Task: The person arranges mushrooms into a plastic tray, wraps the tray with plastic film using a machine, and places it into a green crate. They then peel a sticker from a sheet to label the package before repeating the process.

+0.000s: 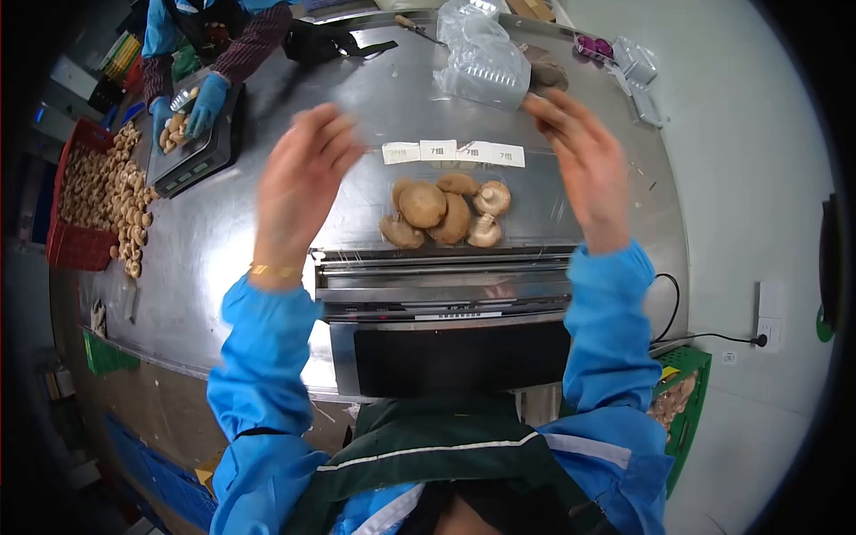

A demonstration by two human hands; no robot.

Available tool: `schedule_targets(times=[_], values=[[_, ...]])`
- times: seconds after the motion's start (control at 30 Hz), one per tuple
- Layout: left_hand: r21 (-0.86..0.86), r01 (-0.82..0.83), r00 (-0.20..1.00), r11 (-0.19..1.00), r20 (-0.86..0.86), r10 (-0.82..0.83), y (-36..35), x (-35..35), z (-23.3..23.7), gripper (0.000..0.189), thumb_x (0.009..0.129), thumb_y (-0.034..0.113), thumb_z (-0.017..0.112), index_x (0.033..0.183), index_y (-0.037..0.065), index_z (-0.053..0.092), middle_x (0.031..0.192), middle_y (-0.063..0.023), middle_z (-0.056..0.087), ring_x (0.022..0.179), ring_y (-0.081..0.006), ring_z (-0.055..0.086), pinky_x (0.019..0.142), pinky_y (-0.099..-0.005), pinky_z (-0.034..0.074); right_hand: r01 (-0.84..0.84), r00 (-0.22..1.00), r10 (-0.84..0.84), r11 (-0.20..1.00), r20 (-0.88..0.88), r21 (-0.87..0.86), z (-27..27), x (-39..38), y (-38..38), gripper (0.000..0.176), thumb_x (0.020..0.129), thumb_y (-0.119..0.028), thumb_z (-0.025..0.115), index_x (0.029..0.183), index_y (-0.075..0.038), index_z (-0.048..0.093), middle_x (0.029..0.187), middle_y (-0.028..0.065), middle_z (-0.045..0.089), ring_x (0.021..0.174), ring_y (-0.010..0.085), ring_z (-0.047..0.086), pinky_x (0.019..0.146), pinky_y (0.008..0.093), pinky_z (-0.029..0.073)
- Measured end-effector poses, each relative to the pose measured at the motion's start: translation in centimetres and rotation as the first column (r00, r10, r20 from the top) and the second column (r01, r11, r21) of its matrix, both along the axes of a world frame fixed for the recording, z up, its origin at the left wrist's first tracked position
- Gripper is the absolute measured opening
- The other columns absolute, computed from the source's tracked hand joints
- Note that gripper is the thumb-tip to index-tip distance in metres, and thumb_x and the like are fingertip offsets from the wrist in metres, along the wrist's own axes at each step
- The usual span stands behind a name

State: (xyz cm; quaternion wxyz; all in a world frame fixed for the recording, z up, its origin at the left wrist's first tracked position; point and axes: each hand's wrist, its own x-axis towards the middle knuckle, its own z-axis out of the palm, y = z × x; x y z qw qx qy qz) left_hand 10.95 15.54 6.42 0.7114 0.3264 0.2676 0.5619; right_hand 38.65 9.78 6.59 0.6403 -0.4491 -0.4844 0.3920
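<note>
Several brown mushrooms (pixel 434 212) sit together in what looks like a clear tray, just beyond a film-wrapping machine (pixel 446 276). A sheen like clear film lies around them; its edges are hard to make out. My left hand (pixel 306 174) is raised to the left of the mushrooms, motion-blurred, with its fingers bent and apart. On the other side my right hand (pixel 584 160) is also raised, fingers stretched out. Its fingertips overlap in view the near corner of a stack of clear plastic trays (pixel 486 67); contact cannot be made out. Neither hand shows anything in it.
White labels (pixel 455 152) lie beyond the mushrooms. At the upper left, a co-worker's gloved hands (pixel 207 105) hold mushrooms over a scale (pixel 198 159). Loose mushrooms spill from a red crate (pixel 76 241). A knife (pixel 417 28) lies at the far edge. A cable (pixel 713 336) runs rightward.
</note>
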Motion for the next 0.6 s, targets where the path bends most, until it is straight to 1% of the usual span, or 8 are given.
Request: schedule_targets(times=[0.03, 0.1, 0.17, 0.23, 0.3, 0.43, 0.5, 0.6], values=[[0.310, 0.101, 0.937, 0.945, -0.350, 0.015, 3.8, 0.6, -4.1, 0.032, 0.098, 0.026, 0.045, 0.110, 0.002, 0.062, 0.107, -0.0051, 0.065, 0.093, -0.0182, 0.061, 0.081, -0.0323, 0.048, -0.012, 0.973, 0.012, 1.000, 0.231, 0.000, -3.2, 1.1, 2.1, 0.049, 0.093, -0.029, 0.051, 0.129, 0.004, 0.046, 0.109, 0.0192, 0.062, 0.108, 0.0269, 0.057, 0.094, 0.0366, 0.043], [0.286, 0.288, 0.340, 0.914, -0.923, 0.182, 6.7, 1.9, -10.8, 0.029, 0.094, 0.023, 0.050, 0.094, -0.001, 0.066, 0.090, -0.0207, 0.065, 0.085, -0.0313, 0.062, 0.077, -0.0373, 0.047, -0.010, 0.869, 0.100, 0.983, 0.485, -0.184, -9.4, 1.8, 2.9, 0.050, 0.092, -0.029, 0.053, 0.130, 0.001, 0.045, 0.107, 0.0169, 0.063, 0.108, 0.0249, 0.057, 0.092, 0.0358, 0.044], [0.380, 0.487, 0.181, 0.787, -0.925, 0.335, 5.0, 2.7, -11.2, 0.025, 0.089, 0.021, 0.053, 0.092, -0.002, 0.063, 0.090, -0.0231, 0.060, 0.084, -0.0389, 0.057, 0.075, -0.0391, 0.046, 0.039, 0.694, 0.228, 0.935, 0.683, -0.352, -10.4, 1.6, 3.0, 0.050, 0.091, -0.029, 0.056, 0.132, -0.001, 0.045, 0.105, 0.0146, 0.063, 0.107, 0.0229, 0.057, 0.090, 0.0349, 0.046], [0.264, 0.460, 0.260, 0.848, -0.953, 0.156, 3.1, 1.7, -10.4, 0.030, 0.093, 0.026, 0.051, 0.096, -0.002, 0.062, 0.095, -0.0173, 0.063, 0.085, -0.0308, 0.060, 0.077, -0.0366, 0.046, 0.009, 0.919, 0.155, 0.910, 0.361, -0.414, -9.1, -0.1, -0.6, 0.045, 0.089, -0.026, 0.060, 0.127, -0.002, 0.050, 0.096, 0.0120, 0.064, 0.094, 0.0167, 0.060, 0.076, 0.0295, 0.050], [-0.349, 0.364, 0.721, 0.863, -0.481, -0.499, 1.5, 0.8, -9.0, 0.040, 0.097, 0.035, 0.046, 0.104, -0.002, 0.061, 0.097, -0.0090, 0.063, 0.089, -0.0200, 0.059, 0.080, -0.0323, 0.046, -0.092, 0.939, 0.255, 0.832, 0.230, -0.547, -8.0, -0.2, -2.4, 0.042, 0.089, -0.025, 0.060, 0.124, -0.002, 0.052, 0.093, 0.0102, 0.063, 0.086, 0.0141, 0.060, 0.069, 0.0268, 0.050], [-0.467, 0.392, 0.596, 0.793, -0.528, -0.606, -1.9, -1.1, -9.5, 0.050, 0.098, 0.043, 0.041, 0.113, -0.002, 0.057, 0.099, -0.0065, 0.062, 0.092, -0.0118, 0.057, 0.084, -0.0277, 0.047, -0.300, 0.922, 0.387, 0.667, -0.028, -0.682, -8.4, 0.4, -5.2, 0.035, 0.089, -0.022, 0.060, 0.116, -0.001, 0.053, 0.090, 0.0065, 0.062, 0.068, 0.0084, 0.057, 0.053, 0.0219, 0.047], [-0.564, 0.473, 0.676, 0.677, -0.260, -0.689, -5.1, -2.4, -8.0, 0.049, 0.098, 0.043, 0.041, 0.113, -0.001, 0.057, 0.102, -0.0069, 0.062, 0.091, -0.0121, 0.058, 0.081, -0.0282, 0.048, -0.326, 0.924, 0.372, 0.630, -0.095, -0.705, -6.9, 0.3, -8.2, 0.032, 0.090, -0.019, 0.059, 0.114, 0.001, 0.052, 0.093, 0.0054, 0.062, 0.070, 0.0086, 0.058, 0.056, 0.0221, 0.049], [-0.603, 0.542, 0.587, 0.585, -0.226, -0.777, -10.6, -4.7, -7.4, 0.047, 0.098, 0.041, 0.040, 0.113, -0.001, 0.057, 0.101, -0.0074, 0.063, 0.090, -0.0147, 0.060, 0.082, -0.0300, 0.050, -0.449, 0.865, 0.462, 0.537, -0.197, -0.714, -6.2, -1.0, -13.8, 0.031, 0.090, -0.016, 0.058, 0.114, 0.002, 0.052, 0.094, 0.0060, 0.062, 0.073, 0.0092, 0.059, 0.057, 0.0219, 0.051]])
